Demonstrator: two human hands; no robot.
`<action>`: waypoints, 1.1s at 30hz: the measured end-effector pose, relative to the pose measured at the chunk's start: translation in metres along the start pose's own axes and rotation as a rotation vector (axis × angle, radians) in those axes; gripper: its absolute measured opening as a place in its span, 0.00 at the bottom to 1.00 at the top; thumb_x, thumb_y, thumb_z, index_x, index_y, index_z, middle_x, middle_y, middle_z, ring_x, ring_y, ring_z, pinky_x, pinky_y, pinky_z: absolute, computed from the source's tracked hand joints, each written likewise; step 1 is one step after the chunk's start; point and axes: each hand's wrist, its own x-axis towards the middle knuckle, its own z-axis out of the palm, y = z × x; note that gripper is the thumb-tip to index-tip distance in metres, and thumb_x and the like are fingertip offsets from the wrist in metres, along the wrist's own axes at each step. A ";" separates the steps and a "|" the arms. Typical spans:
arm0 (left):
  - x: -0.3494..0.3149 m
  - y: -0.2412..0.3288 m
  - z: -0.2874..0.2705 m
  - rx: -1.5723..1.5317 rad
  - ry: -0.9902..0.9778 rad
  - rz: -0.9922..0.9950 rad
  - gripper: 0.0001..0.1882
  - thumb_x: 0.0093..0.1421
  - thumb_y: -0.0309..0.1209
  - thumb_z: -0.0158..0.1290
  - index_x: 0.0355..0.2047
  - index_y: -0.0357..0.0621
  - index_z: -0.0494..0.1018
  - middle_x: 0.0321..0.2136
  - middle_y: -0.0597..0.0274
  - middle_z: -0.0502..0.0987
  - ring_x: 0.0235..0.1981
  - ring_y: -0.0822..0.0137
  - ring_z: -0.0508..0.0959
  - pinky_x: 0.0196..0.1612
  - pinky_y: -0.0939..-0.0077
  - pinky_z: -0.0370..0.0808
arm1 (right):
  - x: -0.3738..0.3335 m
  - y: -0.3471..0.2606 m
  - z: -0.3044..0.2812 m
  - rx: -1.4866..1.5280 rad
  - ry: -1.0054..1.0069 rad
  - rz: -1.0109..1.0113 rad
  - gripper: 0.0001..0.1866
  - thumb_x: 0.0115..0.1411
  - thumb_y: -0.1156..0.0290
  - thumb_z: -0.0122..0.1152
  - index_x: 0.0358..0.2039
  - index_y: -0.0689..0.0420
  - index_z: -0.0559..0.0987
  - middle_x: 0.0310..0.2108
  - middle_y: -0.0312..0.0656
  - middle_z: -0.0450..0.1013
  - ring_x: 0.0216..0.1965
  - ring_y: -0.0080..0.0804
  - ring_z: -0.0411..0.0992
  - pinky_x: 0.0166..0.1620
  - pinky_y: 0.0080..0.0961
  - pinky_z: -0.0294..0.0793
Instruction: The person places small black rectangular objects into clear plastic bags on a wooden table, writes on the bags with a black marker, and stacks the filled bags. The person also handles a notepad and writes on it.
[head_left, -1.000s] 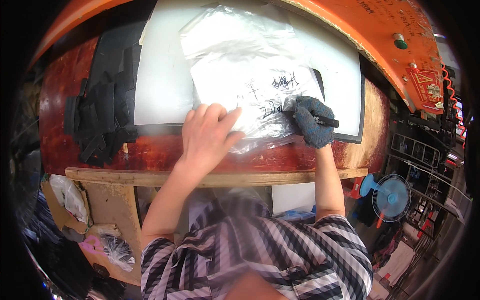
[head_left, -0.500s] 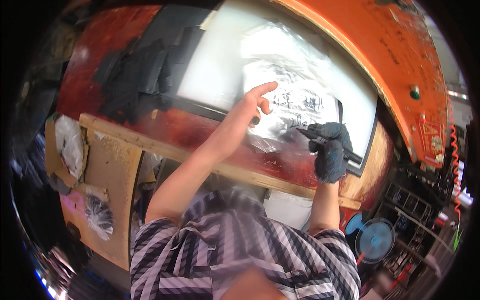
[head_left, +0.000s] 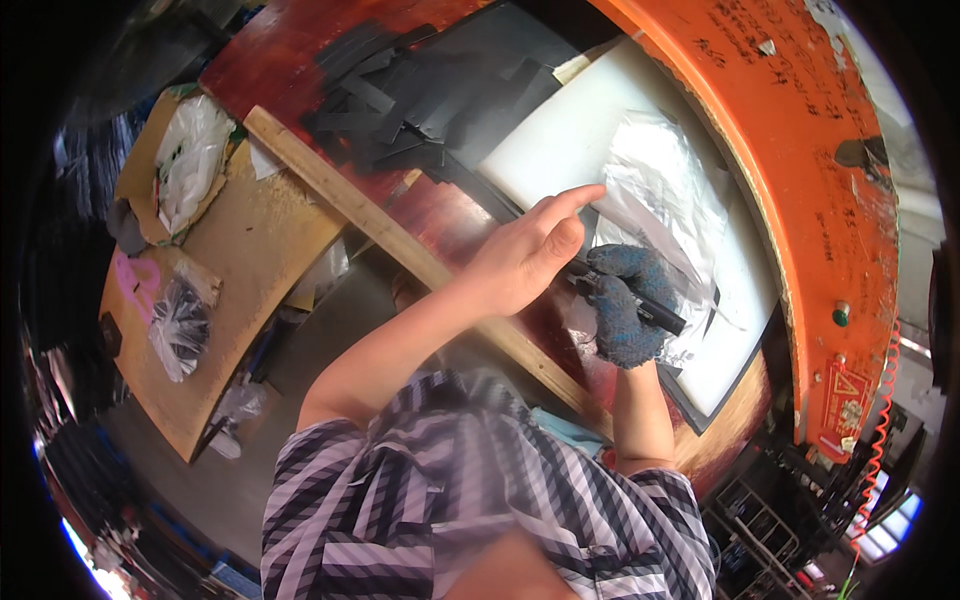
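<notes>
Pen (head_left: 660, 317), one, black: in the right hand (head_left: 630, 300), slanting, one end close under the left hand (head_left: 530, 255).
Bag (head_left: 665, 175), one, clear plastic, wrinkled: on the white board (head_left: 555, 135), beyond both hands, near part behind the right hand.
Strips (head_left: 370, 105), black, loose heap: far left on the red desk (head_left: 455, 210), well apart from the hands.
Frame (head_left: 745, 95), orange: along the right side of the board.

Risks (judged, not seen): a stray ink mark on the bare skin or the bag, should the pen's near end be uncapped (hidden; cannot tell); a slip or roll of the pen, the knit glove (head_left: 640, 340) being thick; a slide of the bag, lying slack on a smooth-looking board, if a hand brushes it.

Right hand: gloved, fingers curled, the grip pinching the pen across the palm; forearm upright from the lower edge.
Left hand: bare, forearm slanting up to the right, index finger stretched toward the bag, thumb raised apart; remaining fingers hidden, so whether that grip holds anything cannot be told.
</notes>
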 end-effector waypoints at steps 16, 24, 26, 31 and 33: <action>-0.121 -0.020 -0.088 0.037 -0.084 -0.384 0.21 0.61 0.46 0.50 0.45 0.42 0.74 0.36 0.54 0.79 0.38 0.61 0.78 0.40 0.70 0.72 | -0.009 0.015 0.086 0.275 -0.425 0.102 0.14 0.49 0.77 0.61 0.38 0.63 0.76 0.31 0.40 0.73 0.32 0.25 0.71 0.37 0.22 0.72; -0.189 -0.033 -0.201 -0.261 0.576 -0.242 0.19 0.61 0.44 0.52 0.43 0.41 0.74 0.25 0.66 0.72 0.28 0.72 0.74 0.32 0.77 0.71 | -0.007 -0.032 0.261 -0.565 -0.545 -0.269 0.14 0.60 0.64 0.52 0.41 0.59 0.77 0.33 0.51 0.75 0.33 0.50 0.75 0.37 0.37 0.74; -0.208 -0.034 -0.239 -0.850 0.822 -0.186 0.13 0.60 0.38 0.53 0.37 0.41 0.74 0.18 0.74 0.65 0.20 0.78 0.66 0.25 0.83 0.65 | -0.015 -0.042 0.316 -0.412 -0.512 -0.142 0.15 0.61 0.65 0.50 0.42 0.61 0.77 0.33 0.49 0.75 0.32 0.44 0.74 0.38 0.33 0.73; -0.267 -0.028 -0.326 -1.256 0.696 0.249 0.16 0.63 0.44 0.43 0.25 0.47 0.70 0.09 0.75 0.49 0.12 0.76 0.52 0.17 0.79 0.51 | -0.017 -0.066 0.408 -0.203 -0.653 0.009 0.15 0.54 0.67 0.58 0.41 0.61 0.77 0.34 0.50 0.76 0.35 0.48 0.75 0.38 0.33 0.74; -0.285 -0.025 -0.344 -1.323 0.585 0.385 0.17 0.63 0.45 0.43 0.24 0.48 0.69 0.08 0.75 0.49 0.12 0.75 0.52 0.17 0.77 0.51 | -0.013 -0.077 0.430 -0.406 -0.813 -0.137 0.14 0.56 0.66 0.55 0.39 0.61 0.77 0.30 0.45 0.74 0.31 0.39 0.73 0.34 0.30 0.73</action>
